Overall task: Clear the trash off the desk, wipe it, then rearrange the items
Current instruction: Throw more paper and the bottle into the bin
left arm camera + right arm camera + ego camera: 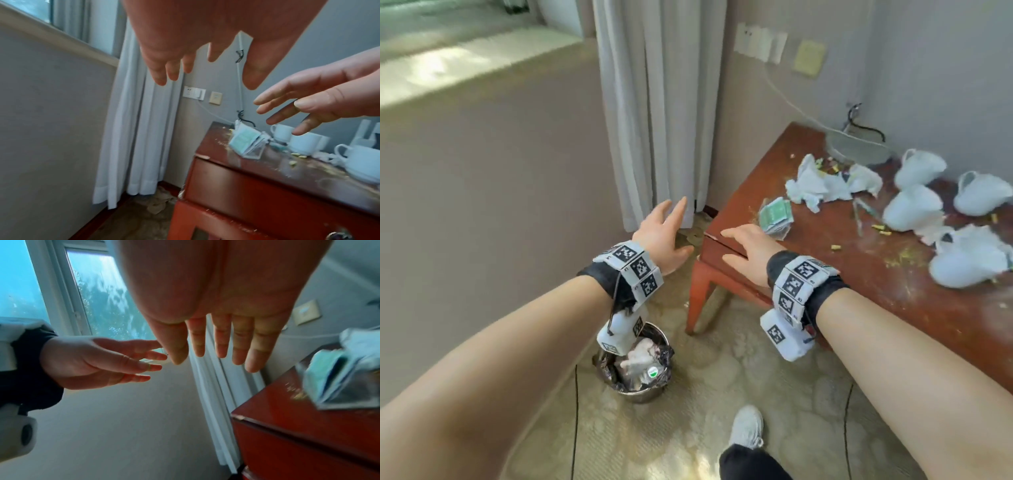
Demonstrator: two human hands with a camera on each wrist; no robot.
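Note:
A red wooden desk (866,284) at the right is littered with crumpled white tissues (822,185), a green-and-clear packet (775,214) near its left corner, yellow crumbs and several white cups (914,209). My left hand (666,233) hovers in the air left of the desk corner, fingers spread and holding nothing. My right hand (748,246) is over the desk's left corner, fingers straight, just short of the packet (337,382). A metal trash bin (637,363) with a black liner and rubbish inside stands on the floor below my left wrist.
A white curtain (657,102) hangs behind the desk corner, with wall sockets (760,41) and a white cable beside it. A grey lamp base (858,147) sits at the desk's back. My white shoe (748,428) is on the patterned carpet (722,394).

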